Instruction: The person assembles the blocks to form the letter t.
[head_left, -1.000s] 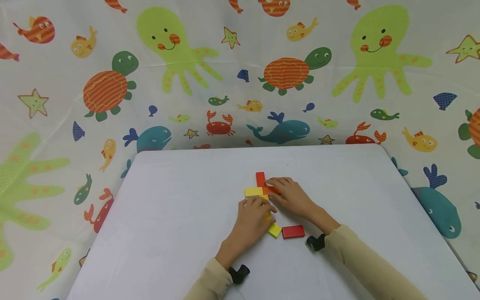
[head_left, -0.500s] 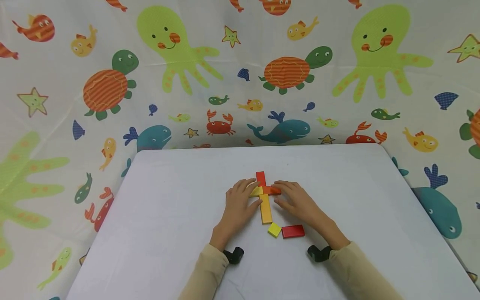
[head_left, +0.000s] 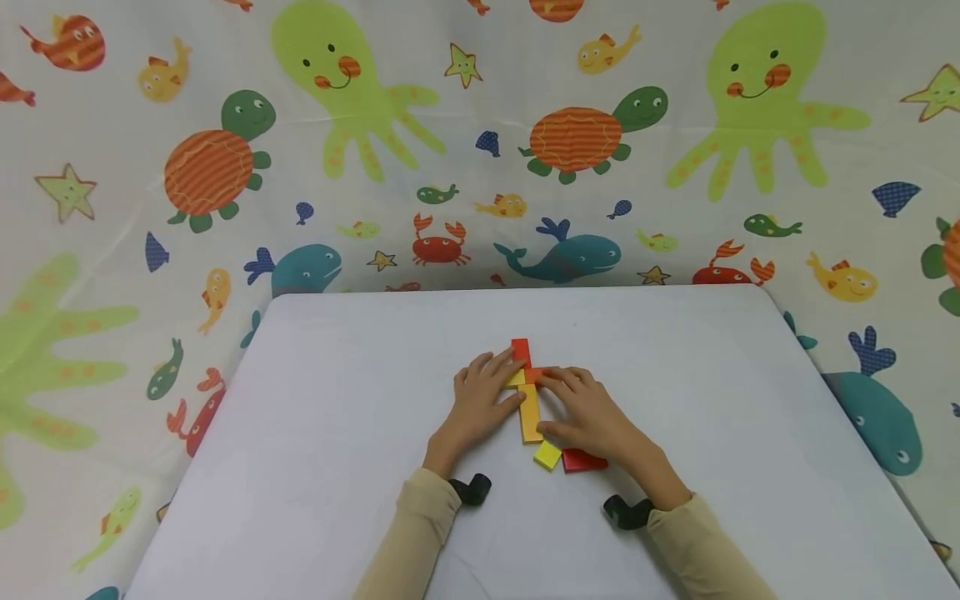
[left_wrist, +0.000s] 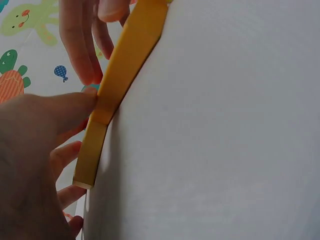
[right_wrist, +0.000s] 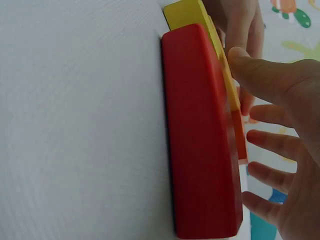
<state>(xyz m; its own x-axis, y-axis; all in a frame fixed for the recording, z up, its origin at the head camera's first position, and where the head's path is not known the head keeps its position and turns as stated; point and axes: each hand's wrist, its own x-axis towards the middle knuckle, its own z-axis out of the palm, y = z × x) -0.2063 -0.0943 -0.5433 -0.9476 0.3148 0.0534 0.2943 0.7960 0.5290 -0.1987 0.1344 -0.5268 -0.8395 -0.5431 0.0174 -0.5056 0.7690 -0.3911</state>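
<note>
Flat wooden blocks lie in a cross-like figure on the white table. A red block [head_left: 521, 352] points away at the top, with an orange block [head_left: 533, 376] and a yellow block [head_left: 516, 380] as side arms. Below them runs a long amber block [head_left: 529, 417]. My left hand [head_left: 477, 398] touches the yellow block's side, its thumb by the amber block's upper end. On the other side, my right hand [head_left: 592, 415] has its fingertips at the orange block and its thumb at the amber block's lower end. The fingers of both hands are loosely bent, partly hiding the side blocks.
A small yellow square block [head_left: 547, 456] lies just below the amber one. Beside it, a dark red block [head_left: 583, 461] is partly covered by my right wrist in the head view. Behind the table [head_left: 360, 375] hangs a sea-animal curtain [head_left: 480, 100].
My left hand has moved from over the amber block up and left to the yellow block, uncovering the amber one. My right thumb has shifted down to the amber block's lower end.
</note>
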